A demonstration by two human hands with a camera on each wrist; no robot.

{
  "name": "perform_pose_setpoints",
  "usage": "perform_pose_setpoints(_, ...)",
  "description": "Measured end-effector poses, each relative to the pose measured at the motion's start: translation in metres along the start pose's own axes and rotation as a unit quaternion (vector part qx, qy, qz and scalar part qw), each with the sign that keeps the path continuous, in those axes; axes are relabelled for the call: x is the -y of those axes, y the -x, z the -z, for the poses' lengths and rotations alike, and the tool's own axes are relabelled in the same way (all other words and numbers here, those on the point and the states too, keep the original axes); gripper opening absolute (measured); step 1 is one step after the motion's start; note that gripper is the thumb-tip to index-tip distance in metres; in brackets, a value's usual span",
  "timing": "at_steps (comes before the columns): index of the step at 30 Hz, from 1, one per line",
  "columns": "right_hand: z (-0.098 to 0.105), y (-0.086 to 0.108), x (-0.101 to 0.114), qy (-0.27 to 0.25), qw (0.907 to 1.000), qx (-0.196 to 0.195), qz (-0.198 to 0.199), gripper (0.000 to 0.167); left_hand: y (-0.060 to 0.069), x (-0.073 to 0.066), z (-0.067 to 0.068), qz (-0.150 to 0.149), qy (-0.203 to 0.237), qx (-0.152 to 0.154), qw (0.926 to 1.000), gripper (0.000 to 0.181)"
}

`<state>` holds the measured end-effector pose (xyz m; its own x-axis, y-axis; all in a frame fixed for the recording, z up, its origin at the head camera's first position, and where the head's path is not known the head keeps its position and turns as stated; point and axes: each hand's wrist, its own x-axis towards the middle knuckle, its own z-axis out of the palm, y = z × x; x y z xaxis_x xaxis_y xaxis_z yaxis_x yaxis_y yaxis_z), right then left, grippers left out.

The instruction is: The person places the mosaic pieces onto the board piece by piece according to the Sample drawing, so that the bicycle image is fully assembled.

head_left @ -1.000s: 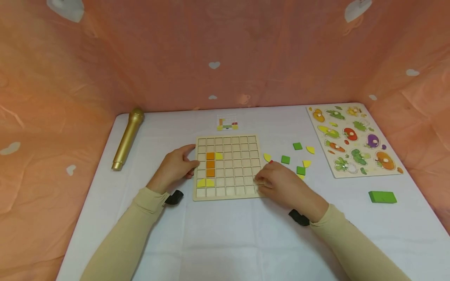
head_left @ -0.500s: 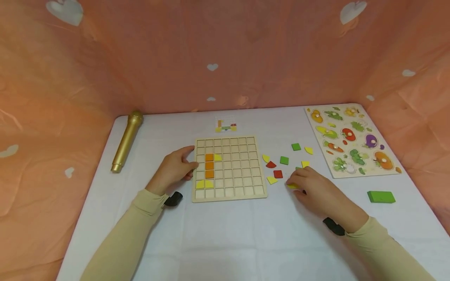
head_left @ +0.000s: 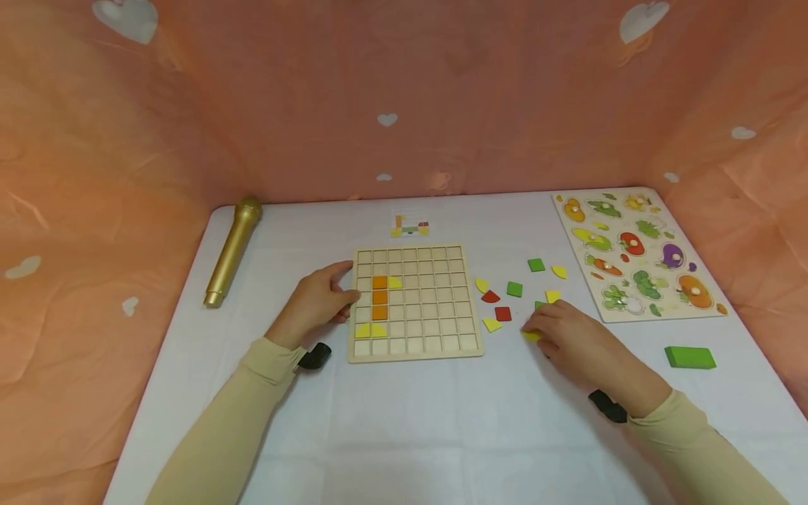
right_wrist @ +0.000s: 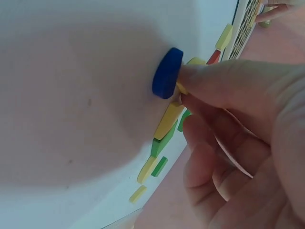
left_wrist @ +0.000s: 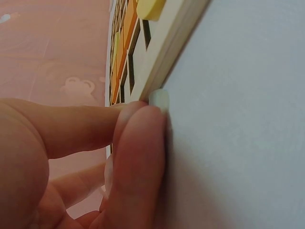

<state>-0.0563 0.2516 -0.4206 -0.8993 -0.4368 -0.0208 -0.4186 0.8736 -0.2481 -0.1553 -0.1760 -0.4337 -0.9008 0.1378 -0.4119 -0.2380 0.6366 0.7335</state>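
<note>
Left hand (head_left: 315,301) rests its thumb and index finger, spread apart, against the left edge of the wooden grid board (head_left: 440,351). In the left wrist view the fingertips touch the board's edge (left_wrist: 164,52). Orange squares (head_left: 379,297) and yellow quarter-round pieces (head_left: 371,330) sit in the grid. Right of the board, the right hand (head_left: 583,347) is low over the loose pieces, a yellow piece (head_left: 532,336) by its fingertips. The right wrist view shows a blue piece (right_wrist: 167,74) at the thumb tip, apparently pinched; the head view hides it.
Between board and right hand lie red pieces (head_left: 503,313), yellow ones (head_left: 492,325) and green squares (head_left: 514,289). A patterned card (head_left: 410,223) lies behind the board. The golden microphone (head_left: 232,254) is at left, the vegetable puzzle (head_left: 637,259) and a green block (head_left: 691,357) at right.
The right hand has moved right, from the board's right edge to the loose pieces, uncovering red and yellow pieces. It has barely moved in the last half second. The left hand stays at the board.
</note>
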Motion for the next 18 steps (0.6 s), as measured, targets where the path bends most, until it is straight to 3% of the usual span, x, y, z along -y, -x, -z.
perform_pose_setpoints(5,0.0,-0.004,0.005,-0.009,0.9999,-0.01,0.011,0.029,0.0,0.0,0.002,-0.001,-0.003,-0.003,1.0,0.073)
perform_pose_setpoints(10,-0.002,-0.017,0.02,-0.022,0.997,-0.043,0.06,0.026,-0.001,0.0,0.003,-0.005,0.005,-0.003,1.0,0.073)
perform_pose_setpoints(14,-0.008,-0.036,0.044,-0.034,0.9927,-0.053,0.102,0.023,0.0,-0.001,0.001,-0.009,0.013,-0.001,0.9999,0.073)
perform_pose_setpoints(18,-0.015,-0.062,0.078,-0.056,0.9911,-0.02,0.119,0.022,0.001,0.0,0.0,-0.004,0.019,0.0,0.9998,0.073)
